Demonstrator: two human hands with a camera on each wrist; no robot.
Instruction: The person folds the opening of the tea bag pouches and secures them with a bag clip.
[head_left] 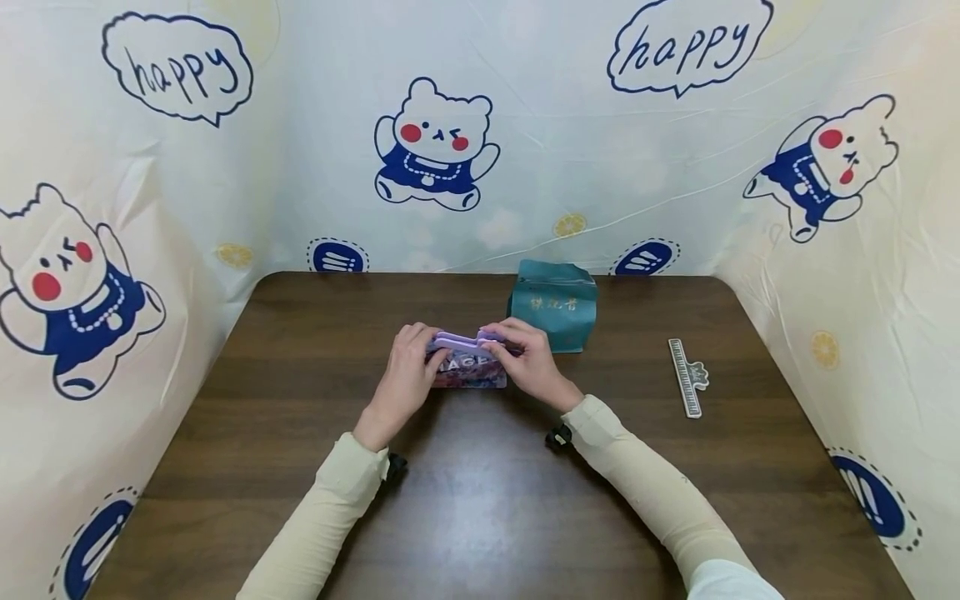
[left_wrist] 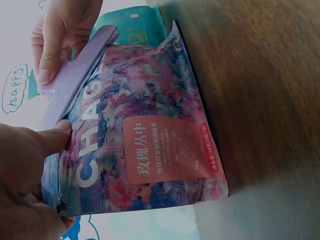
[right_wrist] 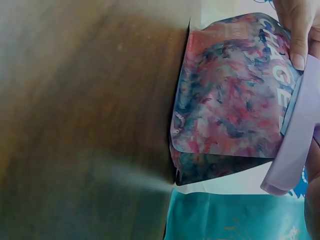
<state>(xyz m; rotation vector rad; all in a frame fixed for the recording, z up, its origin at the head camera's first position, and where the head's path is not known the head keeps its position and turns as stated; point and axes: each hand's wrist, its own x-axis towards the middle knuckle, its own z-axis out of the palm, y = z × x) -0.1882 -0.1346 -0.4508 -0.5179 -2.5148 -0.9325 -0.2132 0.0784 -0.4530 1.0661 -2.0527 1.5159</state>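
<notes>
A colourful tea pouch [left_wrist: 145, 105], printed with "CHAGE" letters and a pink label, stands upright on the table. Its top edge is in my left hand [head_left: 405, 371], whose thumb [left_wrist: 57, 137] presses on the front face near the top corner. A long purple bag clip [right_wrist: 295, 132] lies along the pouch's top edge. My right hand [head_left: 534, 362] pinches this clip between thumb and fingers. Whether the clip's bars are fully closed on the pouch, I cannot tell. The left fingers behind the pouch are mostly hidden.
Just behind my right hand stands a teal pouch [head_left: 562, 312] with gold lettering. A white clip with ruler marks [head_left: 686, 379] and a small figure on its side lies at the right of the brown wooden table [head_left: 300, 433]. Printed cloth [head_left: 525, 225] hangs around the table.
</notes>
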